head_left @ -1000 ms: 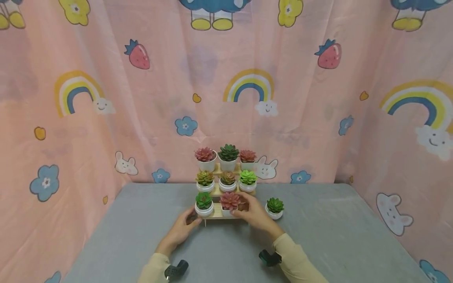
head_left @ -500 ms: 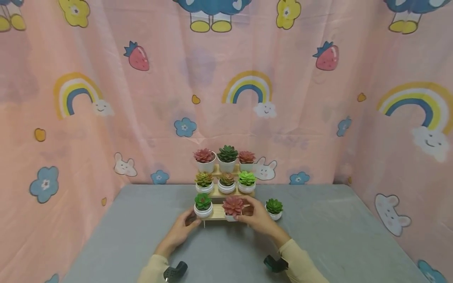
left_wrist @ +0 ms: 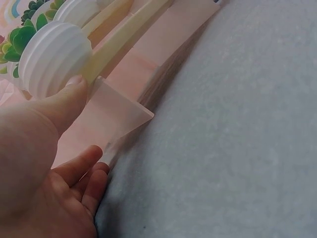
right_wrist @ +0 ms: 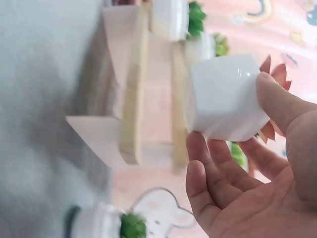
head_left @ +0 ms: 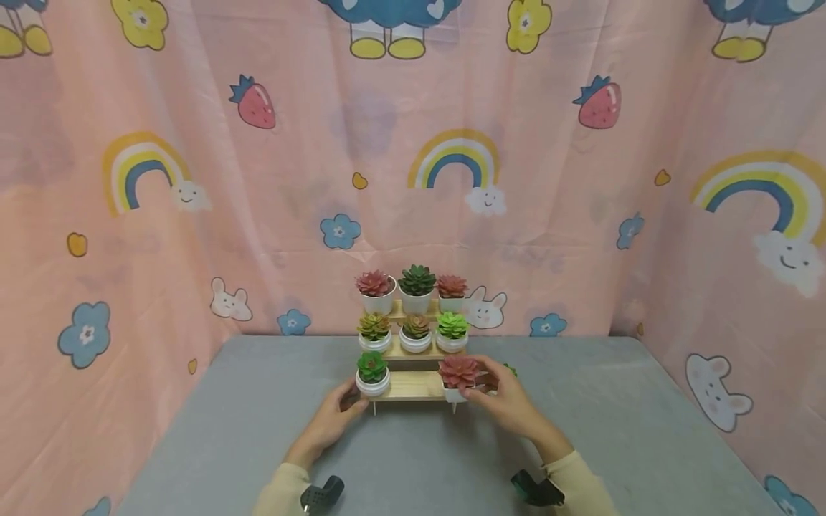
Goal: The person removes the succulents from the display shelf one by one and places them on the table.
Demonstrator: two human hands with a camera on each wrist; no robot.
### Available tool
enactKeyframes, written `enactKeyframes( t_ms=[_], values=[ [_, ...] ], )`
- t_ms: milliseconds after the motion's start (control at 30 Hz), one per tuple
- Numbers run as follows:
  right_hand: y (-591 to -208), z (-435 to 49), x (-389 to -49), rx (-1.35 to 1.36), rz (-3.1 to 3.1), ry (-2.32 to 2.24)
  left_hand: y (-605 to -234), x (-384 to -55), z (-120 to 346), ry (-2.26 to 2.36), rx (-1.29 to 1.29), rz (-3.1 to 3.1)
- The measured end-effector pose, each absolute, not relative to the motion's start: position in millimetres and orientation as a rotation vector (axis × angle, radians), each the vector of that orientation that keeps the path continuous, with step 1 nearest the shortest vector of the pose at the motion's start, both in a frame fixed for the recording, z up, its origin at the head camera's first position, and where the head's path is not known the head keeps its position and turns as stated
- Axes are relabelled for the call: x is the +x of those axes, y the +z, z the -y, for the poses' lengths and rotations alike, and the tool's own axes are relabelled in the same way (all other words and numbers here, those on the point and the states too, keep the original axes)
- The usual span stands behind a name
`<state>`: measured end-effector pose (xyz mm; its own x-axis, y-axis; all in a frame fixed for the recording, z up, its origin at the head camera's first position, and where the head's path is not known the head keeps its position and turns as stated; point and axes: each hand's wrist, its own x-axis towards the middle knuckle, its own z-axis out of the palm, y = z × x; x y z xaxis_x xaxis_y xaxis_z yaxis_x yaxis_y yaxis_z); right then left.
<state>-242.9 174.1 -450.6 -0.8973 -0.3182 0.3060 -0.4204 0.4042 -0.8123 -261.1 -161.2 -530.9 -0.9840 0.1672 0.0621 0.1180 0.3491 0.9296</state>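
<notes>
A white-legged stand with wooden shelves holds potted succulents on three tiers. My right hand grips a white square pot with a red succulent between thumb and fingers, over the right end of the lowest shelf. In the right wrist view this pot is tilted and its base shows apart from the shelf. My left hand holds the stand's left end, its thumb at the shelf edge, against the base of a ribbed white pot with a green succulent. Its index finger is hidden in the left wrist view.
The middle shelf bears a bright green succulent and two yellowish ones. On the top are a dark green succulent and two reddish ones. Another potted green succulent stands on the grey table, right of the stand. A patterned pink curtain hangs behind.
My right hand has lifted the red succulent from the middle of the lowest shelf and carried it to the right end, now covering most of the loose green succulent. My left hand stays put.
</notes>
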Motion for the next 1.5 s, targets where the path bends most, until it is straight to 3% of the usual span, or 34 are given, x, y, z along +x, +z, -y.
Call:
enactKeyframes(
  t_ms=[700,1500],
  values=[
    [-429,-246,-248,0.49,2.516,1.417,-530,-260,161,1.764,0.277,-2.525],
    [-448,-287,-262,0.359,2.574,1.404,-528,-262,161,1.751,0.267,-2.512]
  ],
)
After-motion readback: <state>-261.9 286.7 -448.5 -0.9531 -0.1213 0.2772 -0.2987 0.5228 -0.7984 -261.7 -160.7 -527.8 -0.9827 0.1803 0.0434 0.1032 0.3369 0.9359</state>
